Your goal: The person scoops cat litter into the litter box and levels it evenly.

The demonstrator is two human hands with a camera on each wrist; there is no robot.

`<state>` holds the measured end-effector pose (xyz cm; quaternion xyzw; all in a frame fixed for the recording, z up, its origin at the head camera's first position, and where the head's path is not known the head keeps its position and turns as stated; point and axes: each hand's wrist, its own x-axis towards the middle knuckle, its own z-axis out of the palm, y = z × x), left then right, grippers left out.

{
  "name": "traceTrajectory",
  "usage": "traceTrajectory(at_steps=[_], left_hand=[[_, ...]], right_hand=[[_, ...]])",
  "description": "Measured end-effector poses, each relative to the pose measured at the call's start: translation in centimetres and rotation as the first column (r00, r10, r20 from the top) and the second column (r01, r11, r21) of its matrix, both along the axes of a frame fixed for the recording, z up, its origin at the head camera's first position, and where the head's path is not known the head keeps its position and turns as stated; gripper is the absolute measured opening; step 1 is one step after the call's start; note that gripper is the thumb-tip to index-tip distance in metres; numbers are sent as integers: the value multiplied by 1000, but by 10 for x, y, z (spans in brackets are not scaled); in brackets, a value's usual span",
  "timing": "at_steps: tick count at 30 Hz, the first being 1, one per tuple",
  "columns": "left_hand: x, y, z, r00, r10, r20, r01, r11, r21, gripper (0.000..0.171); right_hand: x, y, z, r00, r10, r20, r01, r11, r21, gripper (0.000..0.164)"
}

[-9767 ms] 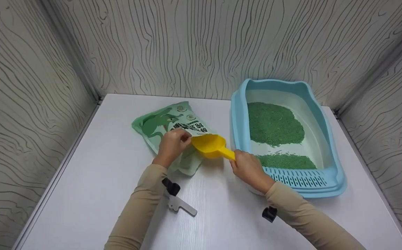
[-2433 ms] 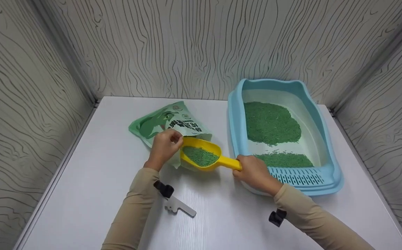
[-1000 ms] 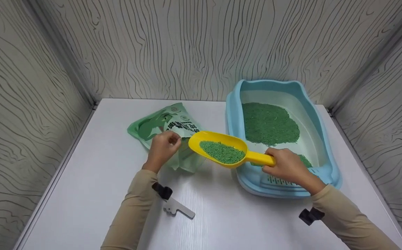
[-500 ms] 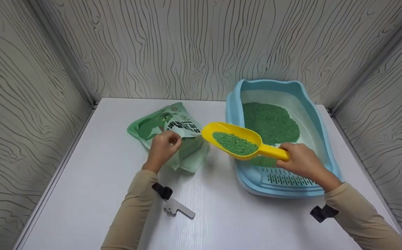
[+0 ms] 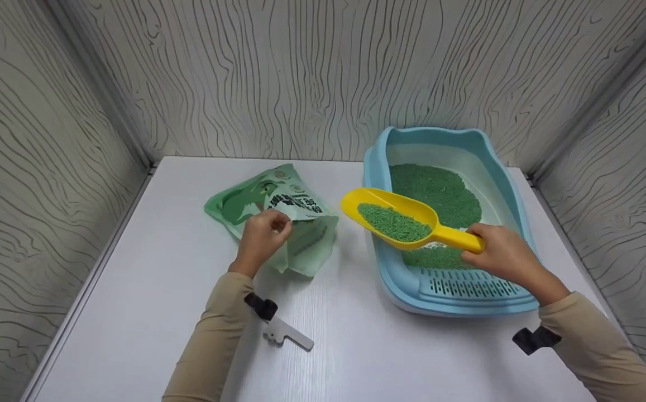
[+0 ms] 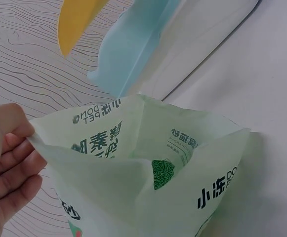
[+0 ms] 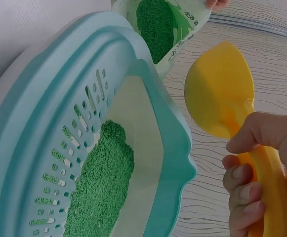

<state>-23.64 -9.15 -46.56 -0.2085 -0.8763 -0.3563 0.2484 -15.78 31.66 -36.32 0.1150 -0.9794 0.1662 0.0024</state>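
Note:
My right hand [image 5: 501, 252] grips the handle of a yellow scoop [image 5: 381, 196] that carries a heap of green pellets [image 5: 394, 223]. The scoop hangs over the left rim of a blue litter box [image 5: 376, 173]. At its mouth, a green bag [image 5: 244, 195] of cat litter is pinched between the thumb and fingers of my left hand [image 5: 261, 240]. The left wrist view looks into the bag's open mouth [image 6: 143, 148], with green pellets [image 6: 163, 173] inside. From the right wrist, my fingers [image 7: 244, 192] are seen curled round the scoop handle [image 7: 276, 197].
Two patches of green litter [image 5: 434, 192] lie in the box, with the pale bottom showing between them. A slotted grid [image 5: 470, 283] spans its front. A small grey flat tool [image 5: 292, 334] rests on the white table [image 5: 345, 357] near my left wrist. Patterned panels [image 5: 300, 72] enclose the table.
The scoop, empty-looking at first, was drawn out of the bag with pellets and has moved right and up to the litter box's edge. My left hand has stayed at the bag's mouth.

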Motion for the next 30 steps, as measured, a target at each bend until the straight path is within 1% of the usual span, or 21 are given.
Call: traceTrajectory(at_steps=[7, 12, 17, 24, 30], left_hand=[[2, -1, 3, 999, 7, 32, -7, 1000, 3, 5], [3, -1, 3, 999, 10, 37, -10, 1000, -1, 4], [1, -1, 3, 999, 1, 32, -1, 1000, 8, 5], [0, -1, 0, 1000, -8, 29, 8, 1000, 10, 4], [0, -1, -1, 1000, -10, 8, 10, 1000, 9, 4]], right_hand=[[0, 16, 5, 999, -45, 15, 45, 999, 13, 26], [0, 27, 7, 998, -66, 23, 66, 998, 18, 31], [-3, 34, 8, 996, -81, 38, 80, 997, 18, 32], [-3, 46, 8, 995, -85, 54, 83, 996, 27, 29], [-3, 58, 6, 991, -110, 72, 108, 994, 35, 34]])
